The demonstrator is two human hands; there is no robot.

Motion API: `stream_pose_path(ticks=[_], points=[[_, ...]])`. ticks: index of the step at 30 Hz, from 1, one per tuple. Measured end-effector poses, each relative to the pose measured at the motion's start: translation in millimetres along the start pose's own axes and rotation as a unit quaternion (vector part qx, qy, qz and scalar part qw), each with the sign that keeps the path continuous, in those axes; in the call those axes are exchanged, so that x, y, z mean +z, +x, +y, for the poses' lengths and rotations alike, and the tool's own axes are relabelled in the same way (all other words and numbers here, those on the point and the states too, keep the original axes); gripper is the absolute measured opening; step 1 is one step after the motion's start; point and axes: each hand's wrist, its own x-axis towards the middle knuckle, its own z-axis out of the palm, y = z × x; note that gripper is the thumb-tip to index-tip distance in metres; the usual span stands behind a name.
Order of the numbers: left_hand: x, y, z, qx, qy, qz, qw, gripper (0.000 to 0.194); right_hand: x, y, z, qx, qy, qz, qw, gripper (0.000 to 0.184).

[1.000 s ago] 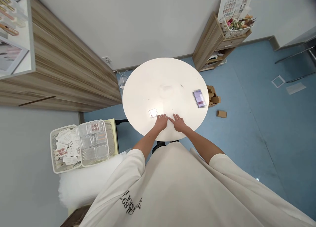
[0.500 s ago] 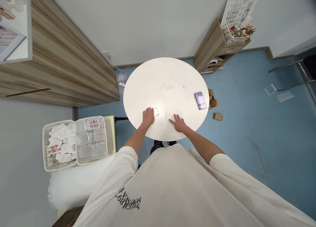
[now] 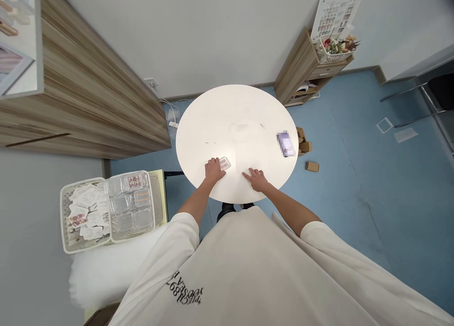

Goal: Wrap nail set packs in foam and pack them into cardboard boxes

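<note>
Near the front left of the round white table (image 3: 244, 101), my left hand (image 3: 213, 171) has its fingers closed on the left edge of a small clear pack of press-on nails (image 3: 224, 163). Rows of reddish-pink pieces show through the pack, and its left part is hidden under my fingers. My right hand (image 3: 257, 179) rests on the tabletop to the right, fingers apart and holding nothing. A purple and white item (image 3: 286, 144), blurred into blocks, lies by the table's right edge.
To my left, a white basket (image 3: 64, 222) holds white cards and clear plastic boxes (image 3: 122, 203), beside white fluffy material (image 3: 106, 278). A wooden cabinet (image 3: 102, 75) stands at the left. Small brown boxes (image 3: 312, 166) lie on the floor right of the table.
The pack at my left hand looked white with a dark outline; now its reddish-pink rows show and it lies slightly turned. My right hand has hardly moved. The view has shifted slightly.
</note>
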Motion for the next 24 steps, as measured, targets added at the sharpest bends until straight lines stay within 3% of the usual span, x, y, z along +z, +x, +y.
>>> stream_pose_path(ticks=[2, 6, 13, 19, 24], points=[[-1.6, 1.2, 12.9, 0.007, -0.021, 0.010, 1.000, 0.055, 3.6, -1.2, -0.7, -0.001, -0.002, 0.008, 1.000, 0.092], [0.8, 8.3, 51.9, 0.085, -0.064, 0.005, 0.994, 0.062, 8.9, -5.2, -3.2, -0.005, -0.002, 0.008, 1.000, 0.091], [24.0, 24.9, 112.6, 0.135, -0.078, -0.048, 0.987, 0.063, 15.0, -23.7, -5.1, -0.055, 0.009, 0.021, 0.998, 0.083], [37.6, 32.1, 120.4, 0.149, -0.008, -0.056, 0.987, 0.061, 16.8, -38.9, 6.7, -0.068, 0.056, 0.054, 0.995, 0.066], [41.0, 29.7, 119.4, 0.145, 0.012, -0.053, 0.988, 0.061, 16.2, -41.6, 28.5, 0.034, 0.085, 0.097, 0.991, 0.054]])
